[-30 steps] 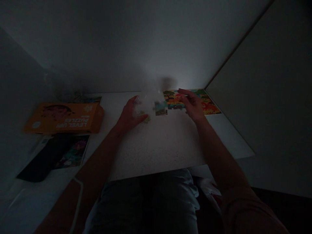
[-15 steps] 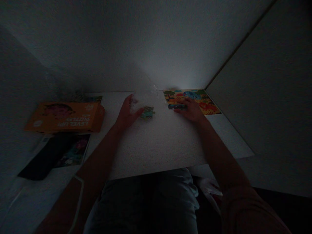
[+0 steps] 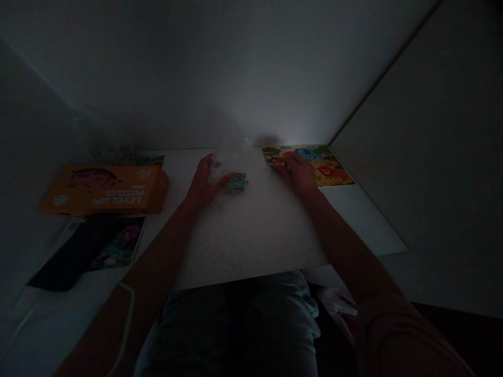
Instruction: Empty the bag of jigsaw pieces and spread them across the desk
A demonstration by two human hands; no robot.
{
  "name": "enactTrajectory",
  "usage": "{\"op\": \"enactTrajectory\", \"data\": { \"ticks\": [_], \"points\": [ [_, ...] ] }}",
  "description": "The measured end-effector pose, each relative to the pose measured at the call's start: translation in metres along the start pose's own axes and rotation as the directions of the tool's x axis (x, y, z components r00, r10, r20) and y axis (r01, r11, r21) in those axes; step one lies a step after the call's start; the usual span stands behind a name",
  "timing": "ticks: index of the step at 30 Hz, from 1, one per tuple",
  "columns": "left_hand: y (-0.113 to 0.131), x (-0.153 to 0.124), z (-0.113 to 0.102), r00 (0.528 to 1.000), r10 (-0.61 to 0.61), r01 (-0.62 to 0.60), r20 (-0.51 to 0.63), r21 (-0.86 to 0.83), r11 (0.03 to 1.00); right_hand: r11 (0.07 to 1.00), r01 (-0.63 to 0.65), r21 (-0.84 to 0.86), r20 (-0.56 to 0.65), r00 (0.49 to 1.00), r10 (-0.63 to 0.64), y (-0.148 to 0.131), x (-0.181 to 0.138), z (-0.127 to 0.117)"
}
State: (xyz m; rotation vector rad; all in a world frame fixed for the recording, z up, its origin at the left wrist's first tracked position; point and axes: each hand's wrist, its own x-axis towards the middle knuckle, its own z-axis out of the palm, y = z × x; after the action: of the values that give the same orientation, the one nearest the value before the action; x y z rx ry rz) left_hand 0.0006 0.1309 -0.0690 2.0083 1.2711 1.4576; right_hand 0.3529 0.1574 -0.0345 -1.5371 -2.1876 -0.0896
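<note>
The light is dim. My left hand (image 3: 204, 183) grips a clear plastic bag (image 3: 231, 157), its thumb beside green and teal puzzle pieces (image 3: 238, 182) that seem to lie inside the bag. Between the fingertips of my right hand (image 3: 298, 173) is a small puzzle piece (image 3: 277, 164), seen nearly edge-on. That hand is over the left part of a colourful animal picture sheet (image 3: 334, 172), which lies at the back right of the white table (image 3: 251, 235) and shows a lion and a blue elephant. My fingers hide part of the sheet.
At the left lies an orange puzzle box (image 3: 106, 188). In front of it, a black case (image 3: 74, 256) partly covers a dark picture sheet (image 3: 123, 243). More clear plastic (image 3: 118, 152) sits behind the box. Walls (image 3: 236, 68) border the table at the back and right.
My right hand has moved slightly left and away from me, and the puzzle piece in it has tilted from showing its face to nearly edge-on. My left hand stays nearly still on the bag.
</note>
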Motion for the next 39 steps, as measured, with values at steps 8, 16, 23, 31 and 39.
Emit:
{"op": "enactTrajectory", "data": {
  "ticks": [8, 16, 23, 31, 39],
  "points": [
    [0.003, -0.001, -0.001, 1.0, -0.009, 0.008, 0.007, 0.021, 1.0, 0.989, -0.136, 0.06, 0.022, 0.991, 0.135, 0.0, 0.003, 0.004],
    [0.006, 0.0, -0.001, 1.0, -0.023, 0.023, 0.007, 0.034, 0.999, 0.954, -0.17, 0.245, 0.001, 0.985, 0.175, 0.0, 0.001, -0.003],
    [0.007, -0.001, -0.003, 1.0, -0.006, 0.005, 0.025, 0.039, 0.999, 0.941, -0.187, 0.282, -0.01, 0.98, 0.198, -0.001, 0.0, -0.011],
    [0.005, -0.001, -0.002, 0.999, -0.001, 0.001, 0.033, 0.017, 1.0, 0.855, -0.203, 0.477, -0.039, 0.967, 0.252, -0.003, 0.0, -0.009],
    [0.006, -0.002, 0.0, 0.998, 0.005, -0.005, 0.059, 0.001, 1.0, 0.634, -0.134, 0.762, -0.037, 0.968, 0.249, -0.028, -0.002, -0.007]
  ]
}}
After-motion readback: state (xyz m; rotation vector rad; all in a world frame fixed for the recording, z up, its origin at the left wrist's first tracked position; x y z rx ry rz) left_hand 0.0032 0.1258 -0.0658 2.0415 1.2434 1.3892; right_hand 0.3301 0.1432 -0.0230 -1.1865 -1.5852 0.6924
